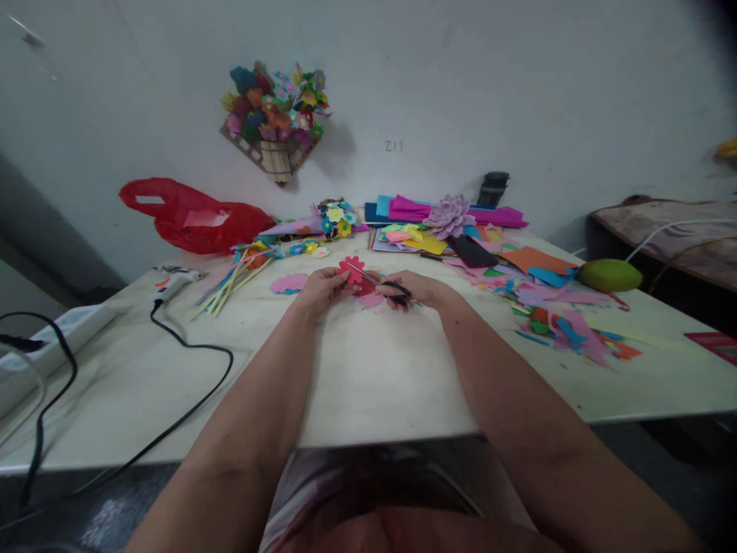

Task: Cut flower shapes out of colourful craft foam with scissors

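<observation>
A red paper flower (pixel 351 269) with rounded petals is pinched in my left hand (pixel 323 290), a little above the table. My right hand (pixel 415 289) is closed around the black handles of a pair of scissors (pixel 368 277). The blades point left and reach over the flower's petals. I cannot tell whether they are parted. Beneath lie more cut pieces, among them a pink one (pixel 371 299), partly covered by my hands. Left of my left hand rests a pink round piece (pixel 289 283) with a blue edge under it.
A glue gun (pixel 171 286) and its black cord lie left, near a white power strip (pixel 57 338). Paper stems (pixel 239 283), a red plastic bag (pixel 196 219) and a flower bouquet (pixel 337 217) are behind. Paper scraps (pixel 570 330), a phone (pixel 470 250) and a purple flower (pixel 450 217) occupy the right.
</observation>
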Demonstrator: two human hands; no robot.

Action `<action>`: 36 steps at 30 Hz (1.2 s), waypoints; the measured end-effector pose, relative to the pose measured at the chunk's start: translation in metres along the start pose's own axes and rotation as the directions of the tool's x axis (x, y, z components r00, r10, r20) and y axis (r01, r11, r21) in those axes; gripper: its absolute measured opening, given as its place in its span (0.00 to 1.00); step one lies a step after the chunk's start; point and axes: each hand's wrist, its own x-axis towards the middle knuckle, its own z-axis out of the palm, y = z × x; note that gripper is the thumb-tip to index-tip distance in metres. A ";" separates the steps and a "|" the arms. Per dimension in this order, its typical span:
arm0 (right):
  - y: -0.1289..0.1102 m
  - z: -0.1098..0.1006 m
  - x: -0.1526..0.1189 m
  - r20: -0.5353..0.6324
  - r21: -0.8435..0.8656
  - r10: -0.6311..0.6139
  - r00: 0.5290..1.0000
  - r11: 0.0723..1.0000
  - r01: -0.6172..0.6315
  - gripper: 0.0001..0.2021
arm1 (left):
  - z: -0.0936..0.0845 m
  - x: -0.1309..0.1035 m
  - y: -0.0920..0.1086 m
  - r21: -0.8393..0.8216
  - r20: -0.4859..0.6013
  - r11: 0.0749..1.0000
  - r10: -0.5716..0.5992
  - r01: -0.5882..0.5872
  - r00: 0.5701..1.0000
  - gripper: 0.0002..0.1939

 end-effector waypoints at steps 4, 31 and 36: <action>0.002 -0.001 0.001 0.009 -0.006 0.000 1.000 1.000 0.000 0.16 | -0.002 0.000 -0.001 -0.003 0.028 1.000 0.019 -0.019 0.999 0.04; 0.004 0.000 0.002 0.047 -0.005 -0.034 0.998 0.999 0.034 0.15 | -0.008 0.006 -0.005 -0.037 0.089 0.999 0.021 -0.018 0.996 0.04; 0.003 0.001 0.001 0.047 0.007 -0.023 0.999 1.000 0.023 0.14 | -0.008 0.007 -0.005 -0.042 0.084 0.999 0.012 -0.009 0.996 0.04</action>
